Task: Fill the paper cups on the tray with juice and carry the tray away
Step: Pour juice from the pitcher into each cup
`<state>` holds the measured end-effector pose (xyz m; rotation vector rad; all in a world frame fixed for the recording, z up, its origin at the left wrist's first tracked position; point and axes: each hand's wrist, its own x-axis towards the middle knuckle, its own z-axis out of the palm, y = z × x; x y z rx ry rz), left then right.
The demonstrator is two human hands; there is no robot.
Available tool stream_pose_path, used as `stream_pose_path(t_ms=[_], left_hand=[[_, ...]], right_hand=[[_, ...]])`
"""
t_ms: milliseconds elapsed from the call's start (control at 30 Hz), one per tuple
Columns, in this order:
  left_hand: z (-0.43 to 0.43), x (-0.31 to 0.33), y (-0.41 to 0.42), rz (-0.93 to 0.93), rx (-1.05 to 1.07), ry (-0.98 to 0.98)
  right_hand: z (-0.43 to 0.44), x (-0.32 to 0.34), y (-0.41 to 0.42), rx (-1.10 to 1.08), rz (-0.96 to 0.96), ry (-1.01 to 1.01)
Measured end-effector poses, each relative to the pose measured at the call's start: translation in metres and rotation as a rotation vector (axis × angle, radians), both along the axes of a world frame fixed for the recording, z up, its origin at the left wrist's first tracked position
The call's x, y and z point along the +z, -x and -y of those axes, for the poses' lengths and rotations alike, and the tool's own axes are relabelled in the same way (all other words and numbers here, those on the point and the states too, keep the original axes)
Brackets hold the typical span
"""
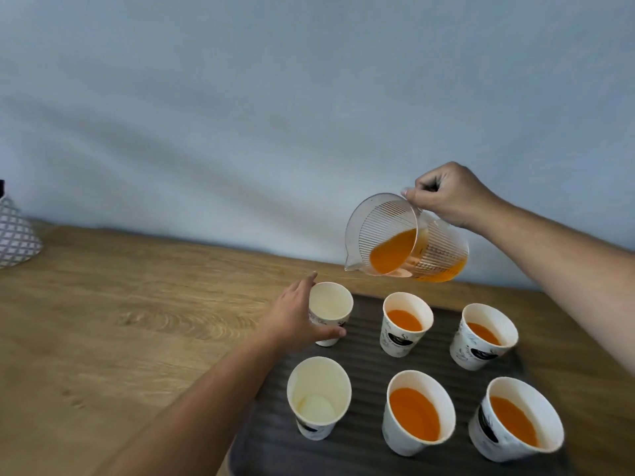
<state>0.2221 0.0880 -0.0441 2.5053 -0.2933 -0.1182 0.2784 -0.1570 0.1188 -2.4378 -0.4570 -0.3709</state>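
Near edge first: dark ribbed plastic tray point(364, 451) on a wood-grain table point(137, 321), carrying six white printed paper cups in two rows. Near row: empty cup point(318, 396) at seven o'clock of the tray, then two cups of orange juice at six point(417, 412) and five point(515, 417). Far row: filled cups at twelve point(405, 324) and one point(486, 333), and an empty cup point(331, 305) at eleven, right on the tray's corner. The left hand point(295, 317) wraps that cup, thumb across its front. Above it, toward one o'clock, the right hand point(450, 194) grips the handle of a clear ribbed plastic jug point(405, 238), tilted spout-down, with no stream visible. My read: empty cups are light, thin-walled and tippy, so bracing one low is sensible, while squeezing would buckle it. Loaded, the tray will be heavier and sloshy, and is best lifted level by both short ends. Open tabletop lies toward nine o'clock. A lattice-patterned object point(15, 235) stands well apart at ten, and the wall runs close behind.
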Motion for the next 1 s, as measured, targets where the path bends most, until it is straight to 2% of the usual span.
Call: stream_pose_path(t_ms=[433,1000], left_hand=[[0.002,-0.012,-0.002,0.124,0.081,0.149],[0.004,-0.011,-0.003,0.117,0.075,0.167]], right_hand=[[-0.015,-0.03,-0.015,0.055,0.002,0.127],[-0.022,-0.031,-0.017,0.098,0.021,0.203]])
